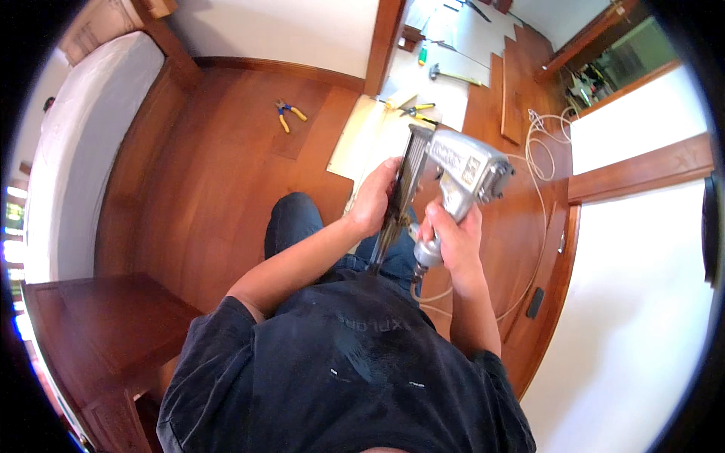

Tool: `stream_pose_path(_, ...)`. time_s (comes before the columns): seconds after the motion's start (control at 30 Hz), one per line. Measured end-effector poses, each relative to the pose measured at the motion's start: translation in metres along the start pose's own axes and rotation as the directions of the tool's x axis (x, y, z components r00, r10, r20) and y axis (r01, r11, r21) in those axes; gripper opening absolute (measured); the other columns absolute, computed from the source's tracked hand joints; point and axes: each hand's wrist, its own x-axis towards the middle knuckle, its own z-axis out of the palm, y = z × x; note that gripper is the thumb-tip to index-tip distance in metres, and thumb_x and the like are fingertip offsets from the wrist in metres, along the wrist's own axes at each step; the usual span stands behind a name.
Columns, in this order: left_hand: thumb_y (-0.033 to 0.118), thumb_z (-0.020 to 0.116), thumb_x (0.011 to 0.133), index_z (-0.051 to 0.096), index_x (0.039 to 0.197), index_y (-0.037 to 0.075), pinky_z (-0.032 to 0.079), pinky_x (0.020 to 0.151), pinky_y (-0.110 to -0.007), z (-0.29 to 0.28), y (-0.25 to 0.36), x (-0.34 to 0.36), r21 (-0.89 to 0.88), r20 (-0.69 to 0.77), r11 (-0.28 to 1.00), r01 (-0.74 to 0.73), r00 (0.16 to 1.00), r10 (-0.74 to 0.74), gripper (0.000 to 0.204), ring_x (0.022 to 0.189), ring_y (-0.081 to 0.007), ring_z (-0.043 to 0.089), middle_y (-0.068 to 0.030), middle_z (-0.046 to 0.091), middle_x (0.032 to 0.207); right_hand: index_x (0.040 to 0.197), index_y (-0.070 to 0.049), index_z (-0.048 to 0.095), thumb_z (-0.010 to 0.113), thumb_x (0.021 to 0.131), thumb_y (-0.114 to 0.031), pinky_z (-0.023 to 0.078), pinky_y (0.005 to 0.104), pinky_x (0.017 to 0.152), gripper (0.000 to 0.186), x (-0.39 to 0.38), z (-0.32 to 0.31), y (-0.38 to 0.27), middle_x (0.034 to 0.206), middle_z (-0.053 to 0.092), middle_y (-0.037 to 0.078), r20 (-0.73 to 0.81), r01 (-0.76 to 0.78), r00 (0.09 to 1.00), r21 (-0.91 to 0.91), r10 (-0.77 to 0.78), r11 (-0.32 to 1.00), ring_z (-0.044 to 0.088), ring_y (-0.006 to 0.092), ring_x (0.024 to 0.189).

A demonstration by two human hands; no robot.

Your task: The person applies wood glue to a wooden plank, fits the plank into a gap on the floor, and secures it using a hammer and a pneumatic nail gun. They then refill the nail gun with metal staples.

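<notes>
A silver pneumatic nail gun (467, 162) is held tilted in front of my body, above my lap. My right hand (457, 235) wraps around its grip. At the bottom of the grip an air hose (434, 300) is attached, running off to the right. My left hand (370, 202) holds the long dark magazine (408, 167), its fingers partly hidden behind it. Beyond the gun, a pair of yellow-and-black handled pliers (418, 112) lies at the edge of the pale uncovered floor (362, 140).
Yellow-and-blue handled pliers (285, 121) lie on the wooden floor (226, 166). Farther off are a hammer (457, 77), a green-handled screwdriver (423, 56) and a loose plank (511, 98). Hose loops (542, 155) lie at right. A mattress (91, 151) and wooden cabinet (106, 317) stand left.
</notes>
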Motion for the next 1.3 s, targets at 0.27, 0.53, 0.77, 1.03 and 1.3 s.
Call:
stream_pose_path(0.27, 0.022, 0.046, 0.106, 0.060, 0.126, 0.003, 0.049, 0.069, -0.027, -0.060, -0.053, 0.017, -0.392, -0.262, 0.899, 0.195, 0.913, -0.312, 0.031, 0.078, -0.0142, 0.059, -0.0029, 0.060, 0.088, 0.098, 0.000, 0.053, 0.063, 0.094, -0.005, 0.051, 0.0298, 0.055, 0.012, 0.005, 0.005, 0.017, 0.065, 0.057, 0.005, -0.062, -0.027, 0.998, -0.037, 0.025, 0.999, 0.058, 0.0145, 0.055)
stream_pose_path(0.53, 0.005, 0.049, 0.102, 0.057, 0.129, 0.003, 0.049, 0.070, -0.024, -0.168, -0.037, -0.046, -0.116, -0.358, 0.954, 0.277, 0.884, -0.300, 0.029, 0.081, -0.0130, 0.059, -0.0032, 0.064, 0.097, 0.120, 0.004, 0.057, 0.063, 0.091, -0.004, 0.050, 0.0303, 0.055, 0.031, -0.030, -0.026, -0.020, 0.066, 0.057, 0.005, -0.147, 0.189, 0.973, 0.048, -0.180, 0.981, 0.057, 0.0132, 0.054)
stream_pose_path(0.77, 0.006, 0.054, 0.101, 0.051, 0.137, 0.000, 0.051, 0.074, -0.027, -0.221, -0.009, -0.078, -0.006, -0.443, 0.987, 0.158, 0.885, -0.144, 0.037, 0.091, -0.0171, 0.065, -0.0116, 0.068, 0.118, 0.114, 0.002, 0.058, 0.065, 0.088, -0.007, 0.049, 0.0310, 0.054, 0.028, 0.000, -0.073, 0.032, 0.068, 0.058, 0.006, -0.342, -0.121, 0.928, 0.089, 0.144, 0.989, 0.058, 0.0155, 0.055)
stream_pose_path(1.03, 0.026, 0.055, 0.106, 0.046, 0.144, 0.001, 0.051, 0.069, -0.022, -0.313, -0.004, -0.115, 0.059, -0.589, 0.986, 0.159, 0.802, -0.094, 0.047, 0.093, -0.0121, 0.065, -0.0097, 0.065, 0.131, 0.112, -0.001, 0.047, 0.060, 0.096, -0.009, 0.058, 0.0387, 0.065, 0.022, -0.050, -0.145, 0.042, 0.078, 0.060, 0.010, -0.610, 0.283, 0.785, 0.202, -0.105, 0.938, 0.065, 0.0217, 0.068)
stream_pose_path(1.3, 0.025, 0.059, 0.104, 0.054, 0.139, 0.008, 0.047, 0.060, -0.019, -0.277, 0.020, -0.032, 0.398, -0.534, 0.849, 0.348, 0.840, -0.095, 0.040, 0.077, -0.0074, 0.060, 0.0014, 0.064, 0.100, 0.157, -0.003, 0.022, 0.060, 0.090, -0.007, 0.058, 0.0379, 0.071, 0.077, -0.116, -0.313, 0.021, 0.103, 0.063, 0.019, -0.382, -0.491, 0.739, -0.869, -0.555, -0.056, 0.069, 0.0300, 0.089)
